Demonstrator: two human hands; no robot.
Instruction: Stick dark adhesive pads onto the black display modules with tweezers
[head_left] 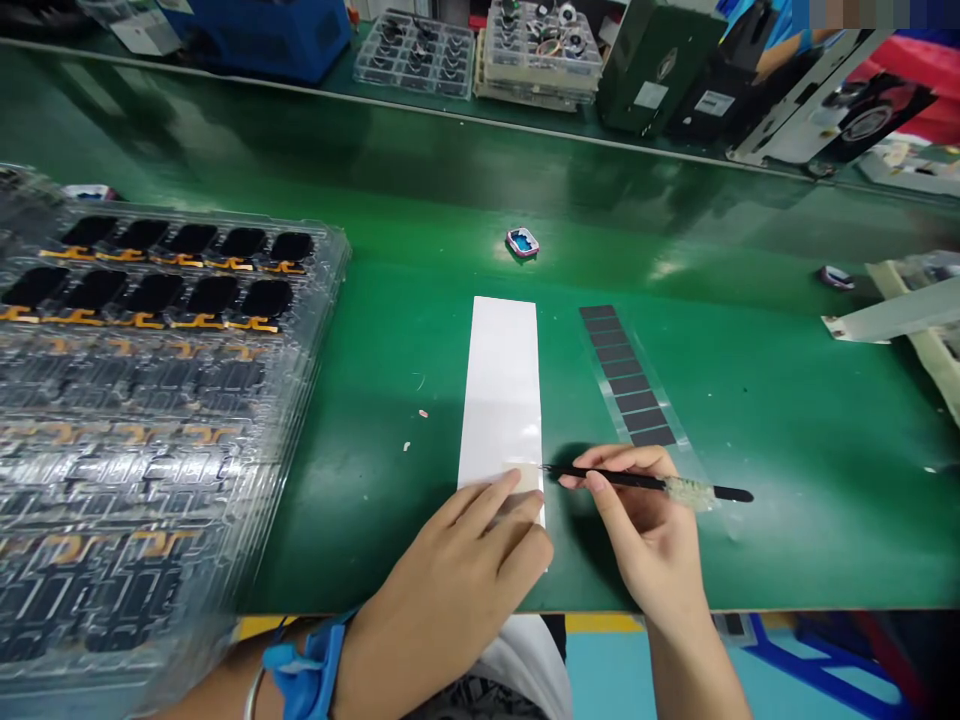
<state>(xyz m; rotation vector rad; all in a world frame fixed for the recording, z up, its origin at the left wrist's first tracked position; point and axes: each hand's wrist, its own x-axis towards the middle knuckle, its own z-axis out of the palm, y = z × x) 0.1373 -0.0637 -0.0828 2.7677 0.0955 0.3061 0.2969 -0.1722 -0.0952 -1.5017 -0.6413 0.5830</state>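
Observation:
A long white sheet lies lengthwise on the green work surface. My left hand rests over its near end, fingers slightly bent and fingertips pressing on a small pale, cream-coloured piece there; its thumb is hidden. In my right hand, a slim black fine-tipped tool is pinched between thumb and fingers, with clear wrapping around its rear part. The tool's tip touches or hovers at the sheet's right edge, beside the pale piece. Just beyond my right hand lies a clear strip with several dark rectangles.
Stacked clear trays with black screens and orange flex cables fill the left. A small watch-like frame sits beyond the sheet. A raised shelf holds part trays, a blue machine and a green box. A white bracket juts in right.

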